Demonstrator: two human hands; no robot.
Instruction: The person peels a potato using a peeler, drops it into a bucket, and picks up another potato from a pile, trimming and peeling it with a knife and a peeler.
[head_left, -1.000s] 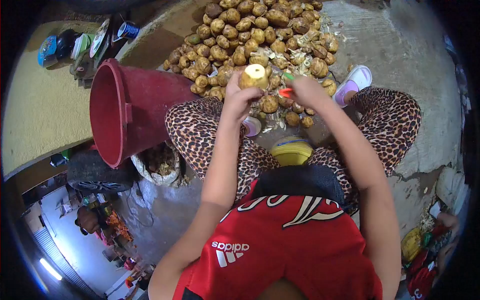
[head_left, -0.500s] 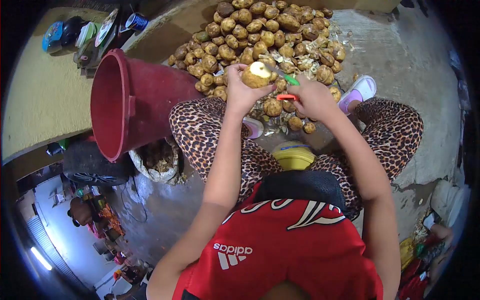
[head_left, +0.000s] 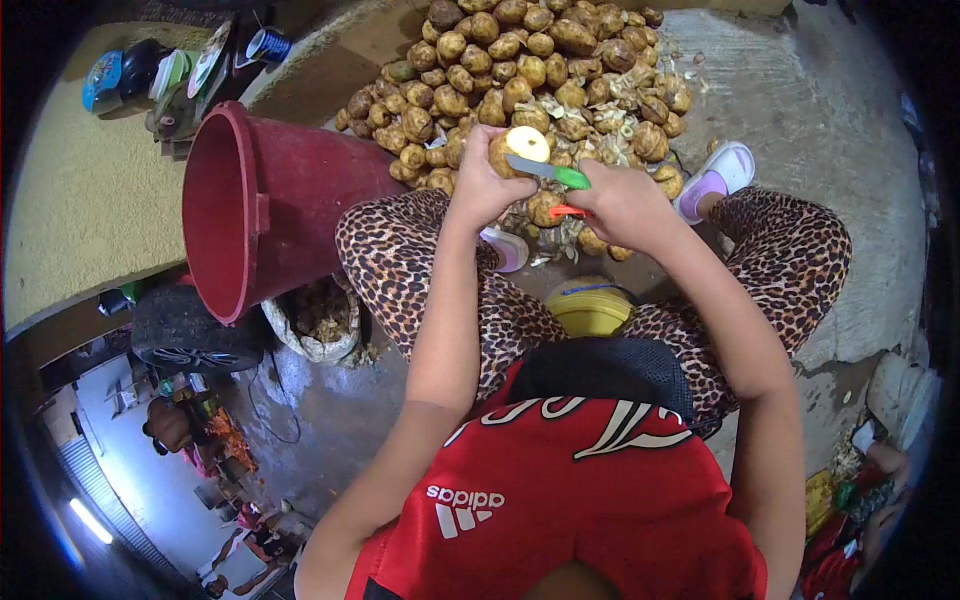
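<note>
My left hand (head_left: pixel 483 188) is wrapped round a brown root vegetable (head_left: pixel 503 158) whose top shows a pale cut face. My right hand (head_left: pixel 625 205) grips a knife with a green handle (head_left: pixel 571 178); its blade (head_left: pixel 528 167) lies against the vegetable near the cut face. An orange-red object (head_left: pixel 568 211) also pokes out from my right fingers, its other end hidden. Beyond both hands a large heap of brown round vegetables (head_left: pixel 500 60) lies on the floor, with pale peelings (head_left: pixel 618 110) scattered over its right part.
A big red bucket (head_left: pixel 300 190) lies tilted at the left, its mouth facing left. Below it are a white sack (head_left: pixel 318 330) and a tyre (head_left: pixel 190 325). A yellow container (head_left: pixel 590 310) stands between my legs. Other people (head_left: pixel 170 425) are at the lower left and lower right edges.
The knife blade has come across the near side of the vegetable's cut face. The vegetable has been turned slightly in my left hand, and its pale top now faces me more.
</note>
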